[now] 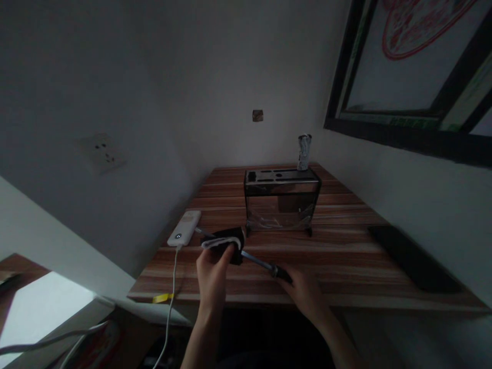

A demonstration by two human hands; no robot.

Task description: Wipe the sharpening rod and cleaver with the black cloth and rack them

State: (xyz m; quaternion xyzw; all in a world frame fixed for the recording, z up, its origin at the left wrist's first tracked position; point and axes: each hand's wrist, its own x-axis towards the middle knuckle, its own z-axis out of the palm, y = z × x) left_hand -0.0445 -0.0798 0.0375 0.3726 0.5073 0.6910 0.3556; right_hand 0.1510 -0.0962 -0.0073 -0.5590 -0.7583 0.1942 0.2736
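Note:
My left hand (pixel 216 264) is closed on a folded black cloth (pixel 230 241) with a white edge, in front of the clear box. The cloth is wrapped around a thin metal rod (pixel 257 260), whose far end sticks out to the left beside the white power bank. The rod has a black handle (pixel 282 273) at its right end. My right hand (pixel 302 288) is closed around that handle, close to the table's front edge. The fingers of both hands show only in part.
A clear box with a dark top (pixel 282 205) stands mid-table (pixel 346 215), a patterned cylinder (pixel 304 152) at its top right. A white power bank (pixel 185 228) with a cable lies left, near a yellow strip (pixel 163 298). A black flat object (pixel 413 258) lies right.

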